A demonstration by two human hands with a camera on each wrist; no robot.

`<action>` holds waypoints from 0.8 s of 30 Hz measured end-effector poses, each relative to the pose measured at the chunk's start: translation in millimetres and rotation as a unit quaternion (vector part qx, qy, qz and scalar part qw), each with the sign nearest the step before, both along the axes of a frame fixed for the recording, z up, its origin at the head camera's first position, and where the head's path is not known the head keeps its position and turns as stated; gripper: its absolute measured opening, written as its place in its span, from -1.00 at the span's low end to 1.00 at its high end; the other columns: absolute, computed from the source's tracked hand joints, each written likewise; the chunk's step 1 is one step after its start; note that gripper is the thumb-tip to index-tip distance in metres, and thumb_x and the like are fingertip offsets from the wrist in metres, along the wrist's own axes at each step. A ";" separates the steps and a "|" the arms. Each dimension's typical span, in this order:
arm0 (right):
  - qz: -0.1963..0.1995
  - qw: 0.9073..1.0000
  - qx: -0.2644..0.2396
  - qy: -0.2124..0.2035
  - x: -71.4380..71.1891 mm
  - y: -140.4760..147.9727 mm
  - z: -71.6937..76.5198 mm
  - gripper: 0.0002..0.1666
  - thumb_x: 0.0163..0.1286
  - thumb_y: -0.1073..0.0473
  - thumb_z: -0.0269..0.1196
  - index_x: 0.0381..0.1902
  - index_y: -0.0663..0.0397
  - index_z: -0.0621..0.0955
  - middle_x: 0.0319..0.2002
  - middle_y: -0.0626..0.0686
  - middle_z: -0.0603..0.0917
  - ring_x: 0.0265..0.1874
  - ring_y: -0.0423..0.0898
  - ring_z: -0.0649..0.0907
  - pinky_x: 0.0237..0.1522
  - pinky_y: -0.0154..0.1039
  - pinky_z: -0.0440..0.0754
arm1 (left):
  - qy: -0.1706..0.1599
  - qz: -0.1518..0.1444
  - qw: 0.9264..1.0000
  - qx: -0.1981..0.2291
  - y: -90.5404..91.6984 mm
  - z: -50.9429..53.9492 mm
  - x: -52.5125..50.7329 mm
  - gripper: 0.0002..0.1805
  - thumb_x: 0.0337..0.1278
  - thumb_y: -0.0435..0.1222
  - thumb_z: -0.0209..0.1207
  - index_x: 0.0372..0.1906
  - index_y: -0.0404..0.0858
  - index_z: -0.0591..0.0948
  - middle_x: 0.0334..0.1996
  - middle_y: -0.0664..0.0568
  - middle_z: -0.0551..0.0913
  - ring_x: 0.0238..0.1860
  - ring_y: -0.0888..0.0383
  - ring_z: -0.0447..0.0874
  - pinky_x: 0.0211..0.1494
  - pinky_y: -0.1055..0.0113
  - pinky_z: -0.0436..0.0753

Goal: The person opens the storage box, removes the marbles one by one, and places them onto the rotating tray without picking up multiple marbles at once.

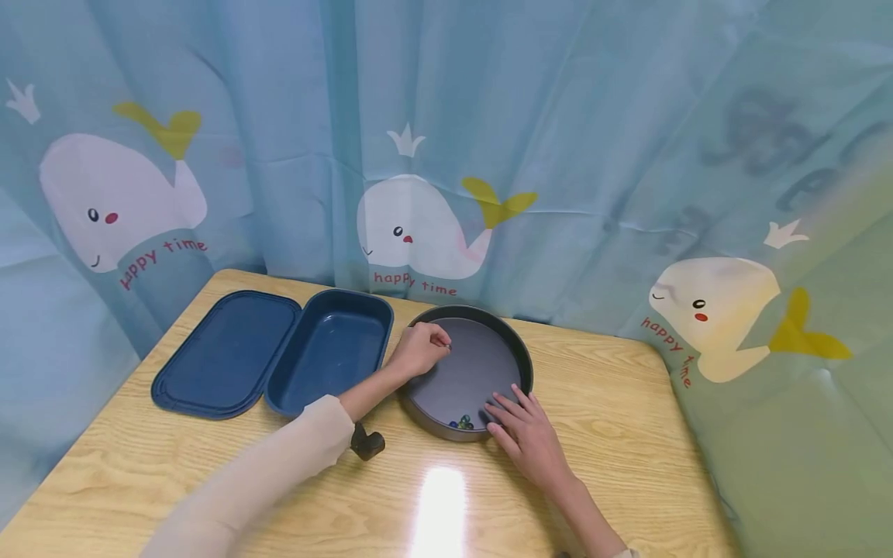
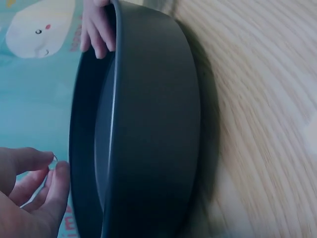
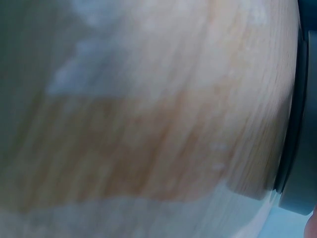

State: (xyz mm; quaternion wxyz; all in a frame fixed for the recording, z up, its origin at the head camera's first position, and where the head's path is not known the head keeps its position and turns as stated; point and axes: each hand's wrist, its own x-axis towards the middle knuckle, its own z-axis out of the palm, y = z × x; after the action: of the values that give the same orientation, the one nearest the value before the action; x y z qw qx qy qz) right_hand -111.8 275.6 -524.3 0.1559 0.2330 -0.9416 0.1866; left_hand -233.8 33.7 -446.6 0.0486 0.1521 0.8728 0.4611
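A round dark-grey pan (image 1: 469,364) sits on the table, with a cluster of blue and green glass marbles (image 1: 462,423) lying inside by its near wall. My left hand (image 1: 421,349) is over the pan's left side. In the left wrist view, the thumb and fingers of that left hand (image 2: 37,186) pinch a tiny clear marble (image 2: 55,159), mostly covered by the fingertips. On the pan's near right rim my right hand (image 1: 528,434) rests with its fingers spread and reaching inward. Only a bit of a fingertip shows in the right wrist view, beside the pan (image 3: 299,173).
Left of the pan stand a deep blue rectangular box (image 1: 328,353) and its flat blue lid (image 1: 226,353), side by side on the wooden table (image 1: 600,387). A blue curtain (image 1: 279,116) printed with whales hangs along the table's back and sides.
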 end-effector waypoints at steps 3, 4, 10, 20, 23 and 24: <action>0.000 1.000 -0.003 -0.001 0.3 0.0 0.0 -0.62 0.46 -0.01 0.24 0.13 -0.02 0.71 0.24 0.05 0.60 0.37 0.21 0.38 0.36 0.24 0.17 | 0.000 0.006 1.000 -0.005 7.9 -3.6 -0.5 -0.95 0.17 -0.42 0.31 -0.29 -0.32 0.73 -0.44 0.07 0.69 -0.38 0.14 0.65 -0.22 0.25 0.61; -0.001 1.000 -0.004 -0.001 0.4 0.0 0.2 -0.62 0.46 -0.01 0.24 0.13 -0.02 0.71 0.24 0.05 0.60 0.38 0.21 0.38 0.37 0.24 0.16 | 0.002 0.007 1.000 -0.008 10.4 -5.4 -0.8 -0.95 0.17 -0.41 0.32 -0.29 -0.32 0.73 -0.45 0.08 0.69 -0.39 0.15 0.64 -0.24 0.26 0.60; -0.001 1.000 -0.005 0.000 0.8 -0.7 2.1 -0.62 0.46 -0.02 0.24 0.13 -0.03 0.71 0.24 0.05 0.60 0.37 0.21 0.38 0.38 0.24 0.15 | 0.005 0.007 1.000 -0.004 23.5 -14.8 -1.6 -0.96 0.17 -0.44 0.32 -0.29 -0.34 0.74 -0.48 0.08 0.66 -0.43 0.18 0.59 -0.28 0.28 0.57; 0.000 1.000 -0.004 0.000 1.4 -0.1 2.0 -0.62 0.46 -0.02 0.24 0.13 -0.03 0.71 0.24 0.05 0.60 0.38 0.20 0.38 0.37 0.24 0.16 | 0.011 -0.013 1.000 -0.013 37.5 -36.3 -6.2 -0.96 0.16 -0.41 0.33 -0.35 -0.32 0.73 -0.51 0.08 0.67 -0.45 0.21 0.60 -0.31 0.35 0.55; 0.001 1.000 -0.005 -0.002 0.9 -0.2 1.3 -0.62 0.46 -0.02 0.24 0.13 -0.02 0.71 0.24 0.05 0.60 0.38 0.20 0.37 0.37 0.24 0.15 | 0.005 -0.007 1.000 -0.017 38.9 -39.9 -8.3 -0.96 0.17 -0.40 0.33 -0.34 -0.32 0.74 -0.50 0.08 0.68 -0.44 0.21 0.60 -0.29 0.34 0.56; 0.001 1.000 -0.006 -0.003 0.7 -0.2 1.6 -0.62 0.46 -0.02 0.24 0.13 -0.02 0.71 0.24 0.05 0.60 0.38 0.21 0.37 0.37 0.25 0.15 | 0.006 -0.005 1.000 -0.018 38.9 -40.7 -8.6 -0.95 0.17 -0.39 0.33 -0.34 -0.32 0.73 -0.50 0.08 0.68 -0.44 0.21 0.61 -0.29 0.33 0.56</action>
State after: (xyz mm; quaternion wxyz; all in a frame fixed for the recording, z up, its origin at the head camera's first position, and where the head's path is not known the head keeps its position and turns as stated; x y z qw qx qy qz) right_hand -111.1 275.4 -522.7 0.1541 0.2324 -0.9406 0.1936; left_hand -242.4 72.6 -487.4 0.0484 0.1583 0.8805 0.4443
